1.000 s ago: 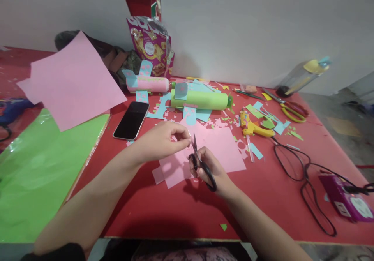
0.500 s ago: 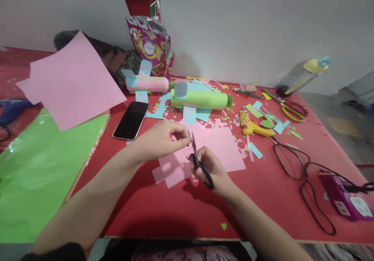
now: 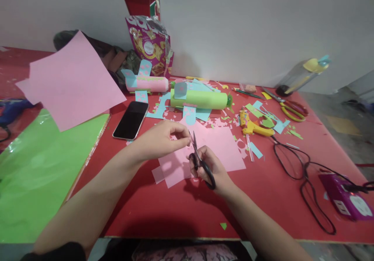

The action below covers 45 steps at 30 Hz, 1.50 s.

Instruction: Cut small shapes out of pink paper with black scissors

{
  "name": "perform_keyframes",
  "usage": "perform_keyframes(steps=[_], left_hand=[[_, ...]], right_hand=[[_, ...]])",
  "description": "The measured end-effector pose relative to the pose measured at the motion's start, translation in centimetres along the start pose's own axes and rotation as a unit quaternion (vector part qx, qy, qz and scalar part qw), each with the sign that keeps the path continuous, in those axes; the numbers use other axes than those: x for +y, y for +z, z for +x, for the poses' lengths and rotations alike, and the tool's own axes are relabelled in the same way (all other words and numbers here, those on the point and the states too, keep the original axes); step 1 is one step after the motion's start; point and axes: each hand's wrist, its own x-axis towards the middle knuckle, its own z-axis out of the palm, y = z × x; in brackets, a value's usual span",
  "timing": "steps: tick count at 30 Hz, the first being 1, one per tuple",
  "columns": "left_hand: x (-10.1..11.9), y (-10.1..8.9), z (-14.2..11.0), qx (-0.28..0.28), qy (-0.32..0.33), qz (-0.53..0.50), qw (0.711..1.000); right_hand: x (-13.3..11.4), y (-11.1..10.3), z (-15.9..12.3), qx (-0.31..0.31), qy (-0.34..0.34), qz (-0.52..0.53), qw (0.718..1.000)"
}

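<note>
My right hand [image 3: 210, 168] grips black-handled scissors [image 3: 208, 174], fingers in the loops and blades pointing up and slightly parted. Close to the blade tips, my left hand [image 3: 171, 138] is closed in a pinch between thumb and forefinger. A tiny bit of pink paper [image 3: 191, 137] shows at those fingertips, mostly hidden. Beneath both hands lie pink paper sheets [image 3: 228, 148] on the red table. Behind them rests a green-wrapped bottle [image 3: 204, 99] with light blue paper fins, and beside it a pink-wrapped bottle [image 3: 149, 84] with similar fins.
A phone [image 3: 131, 120] lies left of my hands, near a large pink sheet [image 3: 76, 82] and a green sheet [image 3: 43, 175]. To the right are a yellow glue gun [image 3: 254, 126], its cord, other scissors [image 3: 289, 107], a purple box [image 3: 344, 196] and a clear bottle [image 3: 298, 76]. Paper scraps litter the back.
The scissors have shifted very slightly to the right, and their blades and handles look a little further apart. My left hand keeps its pinch in nearly the same place.
</note>
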Motion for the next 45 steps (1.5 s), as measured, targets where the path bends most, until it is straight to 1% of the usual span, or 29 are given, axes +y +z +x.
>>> perform_keyframes(steps=[5, 8, 15, 19, 25, 33, 39, 45], left_hand=[[-0.2, 0.6, 0.3, -0.001, -0.001, -0.038, 0.999], [-0.3, 1.0, 0.5, -0.002, -0.002, -0.063, 0.998], [-0.3, 2.0, 0.4, 0.032, -0.012, -0.119, 0.992], [-0.2, 2.5, 0.5, 0.049, -0.022, -0.137, 0.989], [-0.3, 3.2, 0.5, 0.048, -0.023, -0.174, 0.983], [0.0, 3.1, 0.4, 0.033, -0.029, -0.188, 0.981], [-0.1, 3.0, 0.4, 0.043, -0.030, -0.177, 0.983], [0.0, 3.1, 0.3, 0.035, -0.023, -0.179, 0.983]], right_hand=[[0.3, -0.4, 0.0, -0.012, -0.023, -0.006, 1.000], [0.5, -0.5, 0.0, -0.016, -0.027, 0.010, 0.999], [0.3, -0.4, -0.1, -0.016, -0.051, 0.002, 0.999], [0.0, -0.2, -0.1, -0.005, -0.057, 0.001, 0.998], [0.2, -0.2, 0.0, 0.008, -0.073, -0.001, 0.997], [0.0, -0.2, -0.1, 0.019, -0.061, -0.006, 0.998], [0.0, -0.2, -0.2, 0.012, -0.056, -0.007, 0.998], [0.2, -0.2, -0.1, 0.015, -0.066, 0.003, 0.998]])
